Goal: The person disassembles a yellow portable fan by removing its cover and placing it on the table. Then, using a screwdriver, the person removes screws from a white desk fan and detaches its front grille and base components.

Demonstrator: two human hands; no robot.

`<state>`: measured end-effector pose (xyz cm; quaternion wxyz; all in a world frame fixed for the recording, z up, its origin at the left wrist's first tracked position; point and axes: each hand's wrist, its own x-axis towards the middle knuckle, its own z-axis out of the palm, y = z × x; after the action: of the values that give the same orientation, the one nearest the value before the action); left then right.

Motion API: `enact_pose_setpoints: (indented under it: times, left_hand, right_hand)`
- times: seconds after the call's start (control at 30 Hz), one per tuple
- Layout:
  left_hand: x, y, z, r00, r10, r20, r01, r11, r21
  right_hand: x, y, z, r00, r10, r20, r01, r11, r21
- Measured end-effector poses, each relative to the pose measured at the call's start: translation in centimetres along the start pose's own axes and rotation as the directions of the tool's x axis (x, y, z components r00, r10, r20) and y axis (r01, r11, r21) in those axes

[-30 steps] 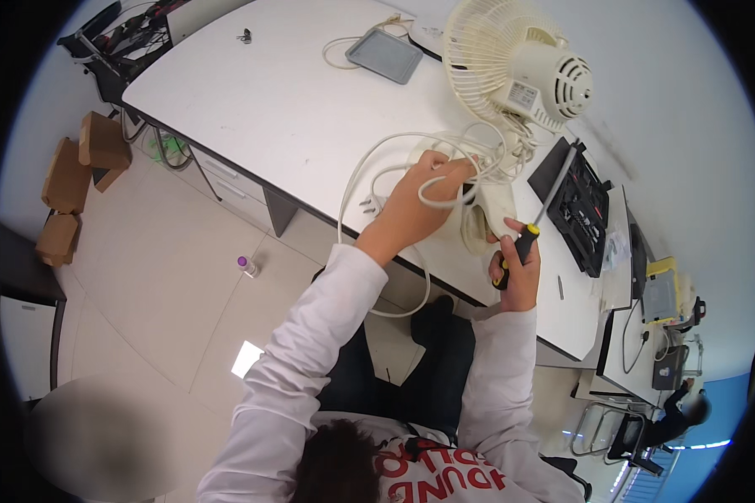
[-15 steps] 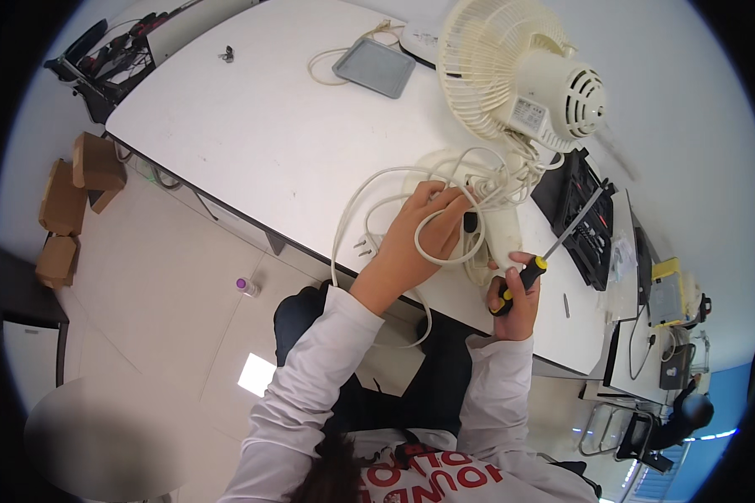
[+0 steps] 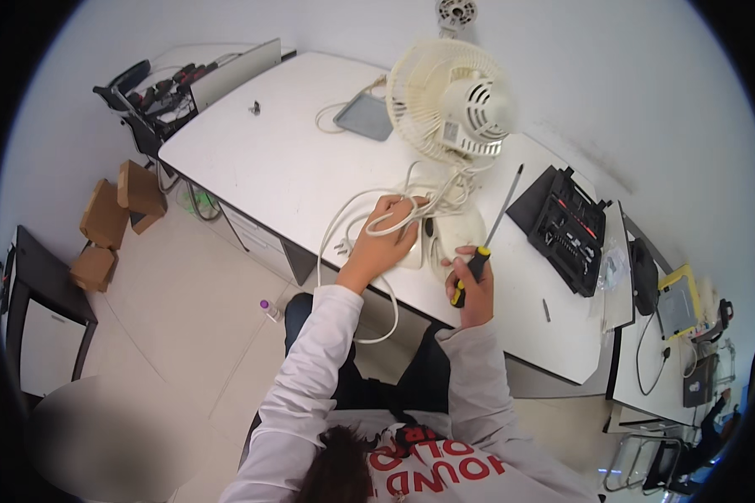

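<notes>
A cream desk fan stands on the white table, its round base near the front edge. My left hand grips loops of the fan's white power cord beside the base; the cord's slack hangs over the table edge. My right hand is closed on the black and yellow handle of a long screwdriver, whose shaft points up and away past the fan's base.
An open black tool case lies right of the fan. A grey tablet with a cable sits behind it. Cardboard boxes stand on the floor at left, a small bottle near my knee. Another desk with devices lies far right.
My left hand has gathered the cord closer to the fan's base. My right hand has shifted the screwdriver left, toward the base. The view has tilted so the fan appears further in.
</notes>
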<state>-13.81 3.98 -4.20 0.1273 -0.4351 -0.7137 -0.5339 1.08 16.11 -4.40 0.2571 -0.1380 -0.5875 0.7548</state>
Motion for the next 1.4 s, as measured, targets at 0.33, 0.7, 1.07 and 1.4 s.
enact_pose_setpoints:
  times: [0.33, 0.7, 1.07, 1.4]
  left_hand:
    - [-0.4, 0.1, 0.5, 0.992, -0.115, 0.05, 0.114, 0.993, 0.033]
    - [0.0, -0.3, 0.5, 0.992, -0.027, 0.127, 0.013, 0.994, 0.109]
    - [-0.1, -0.3, 0.4, 0.99, -0.04, 0.136, 0.016, 0.985, 0.17]
    - [0.6, 0.1, 0.3, 0.996, 0.006, 0.094, -0.018, 0.992, 0.126]
  right_hand:
    - [-0.5, -0.2, 0.3, 0.999, -0.024, 0.024, 0.023, 0.999, 0.046]
    - [-0.9, 0.1, 2.0, 0.999, 0.028, -0.042, -0.015, 0.965, 0.263]
    - [-0.7, 0.2, 1.6, 0.99, 0.031, 0.14, -0.065, 0.966, 0.248]
    - [-0.9, 0.4, 1.7, 0.993, 0.017, 0.119, -0.044, 0.974, 0.222]
